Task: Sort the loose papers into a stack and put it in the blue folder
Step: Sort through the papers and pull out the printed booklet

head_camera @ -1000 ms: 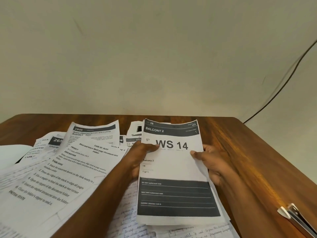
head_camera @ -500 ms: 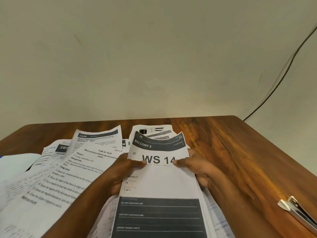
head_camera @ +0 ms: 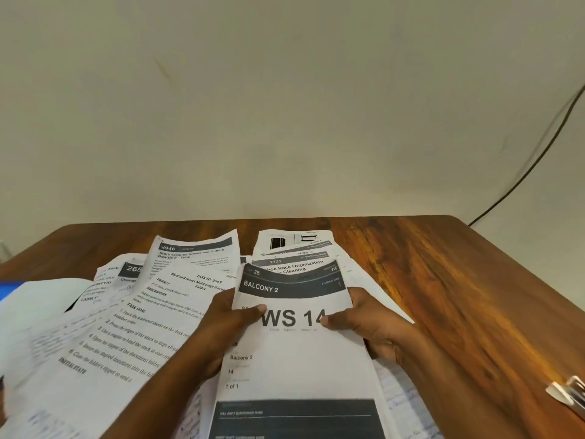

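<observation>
Both hands clamped on the "WS 14" sheet (head_camera: 297, 353) near the tabletop's (head_camera: 459, 280) front edge: left hand (head_camera: 221, 331) and right hand (head_camera: 370, 327) thumbs on top, fingers curled underneath. Loose papers (head_camera: 133, 318) spread toward the left edge.

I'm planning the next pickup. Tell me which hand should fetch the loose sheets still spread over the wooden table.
Left. The left hand grips the white "WS 14" sheet beside the scattered printed pages; the right hand faces bare table.

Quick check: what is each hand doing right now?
Left hand: grips the left edge of the WS 14 sheet.
Right hand: grips its right edge.
</observation>
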A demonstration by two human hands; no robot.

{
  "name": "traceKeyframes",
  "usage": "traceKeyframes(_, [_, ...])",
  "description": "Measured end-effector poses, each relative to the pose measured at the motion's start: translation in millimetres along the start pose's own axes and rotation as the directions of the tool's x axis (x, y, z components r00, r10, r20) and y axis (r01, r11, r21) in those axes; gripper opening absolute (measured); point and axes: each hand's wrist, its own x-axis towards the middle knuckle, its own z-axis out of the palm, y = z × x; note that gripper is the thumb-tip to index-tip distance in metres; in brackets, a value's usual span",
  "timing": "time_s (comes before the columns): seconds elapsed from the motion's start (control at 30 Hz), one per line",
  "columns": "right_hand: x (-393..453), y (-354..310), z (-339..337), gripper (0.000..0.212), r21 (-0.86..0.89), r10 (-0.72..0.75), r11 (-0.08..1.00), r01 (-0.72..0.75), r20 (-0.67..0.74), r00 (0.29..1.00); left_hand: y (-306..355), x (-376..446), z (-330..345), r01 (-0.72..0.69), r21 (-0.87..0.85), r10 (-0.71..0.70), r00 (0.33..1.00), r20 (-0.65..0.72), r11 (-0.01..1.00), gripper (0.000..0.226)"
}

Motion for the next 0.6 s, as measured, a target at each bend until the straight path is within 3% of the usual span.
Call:
traceKeyframes(0.1, [0.8, -8.4, -0.6, 0.017, -0.017, -0.125, 0.992, 0.124, -0.174, 0.977, -1.4, 0.5, -2.1, 0.006, 0.001, -0.006, 1.000, -0.014, 1.000, 0.016])
traceKeyframes(0.17, [6.7, -7.2, -9.4, 0.016, -0.134, -0.280, 0.960, 0.248, -0.349, 0.894, -2.0, 1.5, -3.5, 0.009, 0.002, -0.009, 1.000, -0.004, 1.000, 0.018])
traceKeyframes(0.23, [13.1, -0.1, -19.2, 0.012, -0.321, -0.407, 0.902, 0.290, -0.399, 0.822, -3.4, 2.8, -4.4, 0.013, 0.016, -0.013, 1.000, -0.001, 1.000, 0.018])
traceKeyframes(0.3, [21.0, 11.9, -26.7, 0.006, -0.477, -0.461, 0.841, 0.255, -0.387, 0.799, -4.4, 2.6, -4.4, 0.006, 0.031, -0.006, 1.000, 0.000, 1.000, 0.018])
traceKeyframes(0.43, [29.5, 21.6, -32.0, 0.016, -0.559, -0.416, 0.822, 0.110, -0.457, 0.786, -5.0, 3.0, -3.7, -0.009, 0.050, 0.009, 1.000, -0.001, 0.999, 0.017])
traceKeyframes(0.6, [32.2, 19.9, -29.7, 0.024, -0.511, -0.358, 0.856, 0.082, -0.470, 0.807, -6.9, 5.2, -3.7, -0.021, 0.070, 0.022, 1.000, -0.017, 0.997, 0.016])
